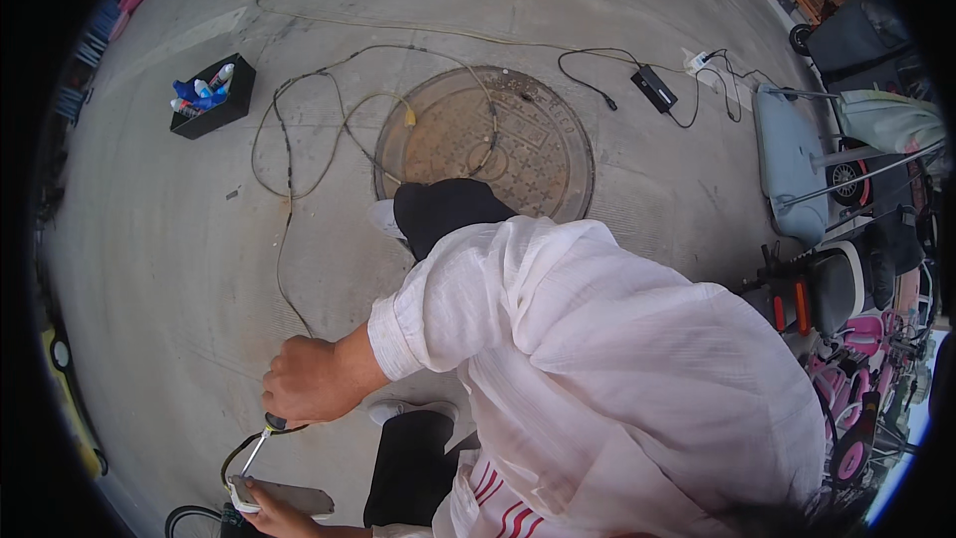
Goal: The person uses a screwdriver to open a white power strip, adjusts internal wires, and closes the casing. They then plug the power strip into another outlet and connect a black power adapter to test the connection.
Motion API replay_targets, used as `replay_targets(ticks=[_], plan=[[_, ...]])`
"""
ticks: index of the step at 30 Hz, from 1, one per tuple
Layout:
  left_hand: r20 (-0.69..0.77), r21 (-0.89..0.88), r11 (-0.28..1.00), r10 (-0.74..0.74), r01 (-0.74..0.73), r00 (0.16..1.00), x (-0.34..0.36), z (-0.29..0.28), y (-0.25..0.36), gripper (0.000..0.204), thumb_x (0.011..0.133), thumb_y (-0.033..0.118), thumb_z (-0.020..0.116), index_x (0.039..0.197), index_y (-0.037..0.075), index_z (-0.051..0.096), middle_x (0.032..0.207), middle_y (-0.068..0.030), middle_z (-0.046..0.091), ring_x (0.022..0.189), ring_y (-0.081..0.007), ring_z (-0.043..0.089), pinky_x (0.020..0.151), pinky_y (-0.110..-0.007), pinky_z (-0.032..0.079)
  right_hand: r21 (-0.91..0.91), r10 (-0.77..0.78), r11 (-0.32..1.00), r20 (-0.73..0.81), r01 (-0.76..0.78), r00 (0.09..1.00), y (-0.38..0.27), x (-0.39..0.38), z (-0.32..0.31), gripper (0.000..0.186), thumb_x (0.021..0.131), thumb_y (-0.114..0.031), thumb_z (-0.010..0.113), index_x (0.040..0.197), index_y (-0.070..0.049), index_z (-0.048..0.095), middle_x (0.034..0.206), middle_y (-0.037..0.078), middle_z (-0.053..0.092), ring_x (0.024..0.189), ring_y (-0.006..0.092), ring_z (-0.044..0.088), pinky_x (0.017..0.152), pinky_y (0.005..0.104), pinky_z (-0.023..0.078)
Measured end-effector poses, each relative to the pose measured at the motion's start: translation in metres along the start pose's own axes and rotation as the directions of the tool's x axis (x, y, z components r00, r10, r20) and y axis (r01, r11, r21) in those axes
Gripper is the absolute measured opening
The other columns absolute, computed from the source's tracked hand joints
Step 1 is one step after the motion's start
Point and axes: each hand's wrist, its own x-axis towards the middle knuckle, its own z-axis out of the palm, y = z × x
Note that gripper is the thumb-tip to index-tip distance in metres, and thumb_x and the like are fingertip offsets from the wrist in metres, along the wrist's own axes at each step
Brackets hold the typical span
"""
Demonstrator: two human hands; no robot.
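My right hand (317, 379) is wrapped round the dark handle of a screwdriver (255, 452). Its metal shaft slants down to one end of a white, flat, oblong casing (299, 500). My left hand (274, 516) grips that casing from below near the same end, at the lower edge of the view. A dark cable (231, 456) curves round beside the shaft and runs to the casing's end. From behind my right hand a thin cord (283, 269) leads off across the floor. The exact contact between tip and casing is too small to tell.
Looped cord with a yellow connector (409, 117) lies over a round manhole cover (538, 139). A black box of bottles (239, 100) stands at left. A black power adapter (653, 90) lies near a white power strip (702, 64). Scooters and a grey-blue seat (787, 164) line the right.
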Motion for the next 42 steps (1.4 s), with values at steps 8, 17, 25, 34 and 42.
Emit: replay_targets(ticks=[8,17,25,34,42], plan=[[0.007,0.008,0.983,0.184,-0.185,0.983,-0.04,-0.029,0.062,0.051,0.093,0.036,0.065,0.121,-0.006,0.06,0.109,-0.016,0.066,0.095,-0.024,0.063,0.085,-0.036,0.05,0.365,0.198,0.906,0.085,-0.215,0.977,-0.042,-0.07,-0.034,0.033,0.088,-0.032,0.064,0.085,0.001,0.065,0.07,0.014,0.063,0.063,0.034,0.064,0.061,0.0452,0.05],[0.008,-0.053,0.912,0.407,-0.406,0.913,-0.064,-0.04,0.137,0.041,0.094,0.027,0.066,0.116,-0.006,0.061,0.105,-0.0138,0.067,0.095,-0.0207,0.064,0.086,-0.034,0.05,0.754,0.318,0.431,0.386,-0.495,0.866,-0.093,-0.134,-0.116,0.04,0.094,-0.037,0.056,0.08,-0.001,0.065,0.066,0.002,0.057,0.053,0.0129,0.051,0.041,0.0318,0.038],[0.174,-0.362,0.788,0.582,-0.498,0.794,-0.06,0.046,0.25,0.039,0.09,0.023,0.068,0.119,-0.003,0.062,0.103,-0.0099,0.068,0.094,-0.0166,0.063,0.085,-0.031,0.049,0.823,0.575,0.389,0.135,-0.414,0.807,-0.123,-0.216,-0.159,0.045,0.1,-0.043,0.052,0.096,0.0,0.063,0.071,0.0,0.052,0.052,0.0075,0.045,0.04,0.0238,0.034],[0.154,-0.527,0.55,0.811,-0.648,0.564,-0.112,0.08,0.366,0.041,0.089,0.025,0.069,0.12,-0.001,0.062,0.102,-0.0093,0.07,0.09,-0.0162,0.064,0.083,-0.03,0.049,0.676,0.709,0.603,-0.212,-0.423,0.672,-0.179,-0.299,-0.209,0.044,0.1,-0.044,0.052,0.096,-0.002,0.062,0.066,0.002,0.055,0.05,0.0087,0.048,0.047,0.0278,0.04],[0.027,-0.404,0.672,0.687,-0.621,0.726,0.029,0.097,0.391,0.044,0.086,0.035,0.07,0.11,-0.002,0.065,0.096,-0.0079,0.068,0.082,-0.0166,0.062,0.076,-0.031,0.048,0.379,0.867,0.499,-0.219,-0.779,0.448,-0.183,-0.408,-0.259,0.043,0.097,-0.039,0.057,0.089,0.002,0.063,0.061,0.007,0.056,0.057,0.0157,0.053,0.054,0.0365,0.043]])
